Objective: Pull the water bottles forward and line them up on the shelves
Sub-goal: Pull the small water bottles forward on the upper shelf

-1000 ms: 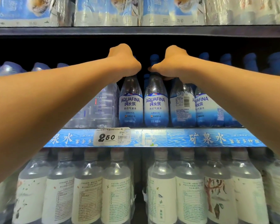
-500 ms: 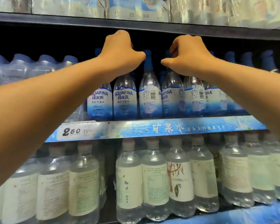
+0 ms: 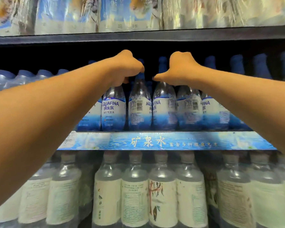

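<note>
The person is reaching both arms into the middle shelf, where the blue-labelled water bottles are standing. The left hand is curled down over the top of a bottle near the middle of the row, fingers closed around its neck; the cap is hidden under the hand. The right hand is clenched in the same way just beside it, over the tops of the next bottles, though which neck it is gripping is not clear. A blue cap is showing in the gap between the two hands.

Judging from how things lie, the front row in the middle of this shelf is already sitting close to the front edge, side by side, but the labels are facing different ways, some showing barcodes. Further right, only blue caps are visible deep in the shadow, so those bottles probably remain to be pulled forward. At the left end, shrink-wrapped packs are sitting. The lower shelf of white-labelled bottles is looking fairly even along its front edge, though blur hides detail.
</note>
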A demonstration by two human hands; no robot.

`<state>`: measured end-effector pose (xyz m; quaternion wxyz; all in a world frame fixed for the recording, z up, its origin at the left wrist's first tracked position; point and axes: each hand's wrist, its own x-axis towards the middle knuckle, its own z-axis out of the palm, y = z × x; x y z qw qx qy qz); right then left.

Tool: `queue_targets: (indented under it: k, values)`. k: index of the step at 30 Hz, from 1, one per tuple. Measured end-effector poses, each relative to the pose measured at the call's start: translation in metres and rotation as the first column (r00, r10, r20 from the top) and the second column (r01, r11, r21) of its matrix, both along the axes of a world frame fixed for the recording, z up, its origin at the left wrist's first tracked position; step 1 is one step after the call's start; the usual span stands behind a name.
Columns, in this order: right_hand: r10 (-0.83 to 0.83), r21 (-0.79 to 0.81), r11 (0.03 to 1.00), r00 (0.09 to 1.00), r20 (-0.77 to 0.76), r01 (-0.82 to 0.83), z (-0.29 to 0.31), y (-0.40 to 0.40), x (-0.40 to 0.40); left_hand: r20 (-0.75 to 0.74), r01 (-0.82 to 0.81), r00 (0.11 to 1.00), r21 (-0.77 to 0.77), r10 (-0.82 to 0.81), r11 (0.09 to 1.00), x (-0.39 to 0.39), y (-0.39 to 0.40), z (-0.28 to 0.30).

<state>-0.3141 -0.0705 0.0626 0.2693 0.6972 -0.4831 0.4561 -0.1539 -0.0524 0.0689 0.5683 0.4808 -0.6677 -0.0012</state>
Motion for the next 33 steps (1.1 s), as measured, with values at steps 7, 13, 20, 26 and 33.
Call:
queue_targets:
  k: [7, 13, 20, 26, 33]
  values:
    - [0.038, 0.019, 0.999, 0.997, 0.064, -0.039, 0.006, -0.002, 0.004, 0.020, 0.004, 1.000, 0.045, -0.005, 0.999, -0.007, -0.005, -0.003]
    - [0.143, 0.071, 0.985, 0.971, 0.193, -0.160, 0.008, 0.002, 0.005, 0.049, -0.086, 0.995, -0.009, 0.086, 0.996, -0.010, -0.013, -0.006]
    - [0.308, 0.205, 0.898, 0.890, 0.336, -0.389, 0.011, -0.001, 0.001, 0.001, 0.101, 0.995, 0.154, -0.102, 0.983, 0.000, -0.014, 0.002]
    - [0.328, 0.189, 0.893, 0.877, 0.350, -0.410, 0.008, -0.004, 0.003, 0.031, 0.019, 0.999, 0.049, -0.021, 0.999, -0.003, -0.012, 0.000]
    - [0.290, 0.100, 0.932, 0.883, 0.369, -0.348, 0.004, -0.007, 0.004, 0.025, 0.011, 1.000, 0.035, -0.012, 0.999, -0.007, -0.012, -0.002]
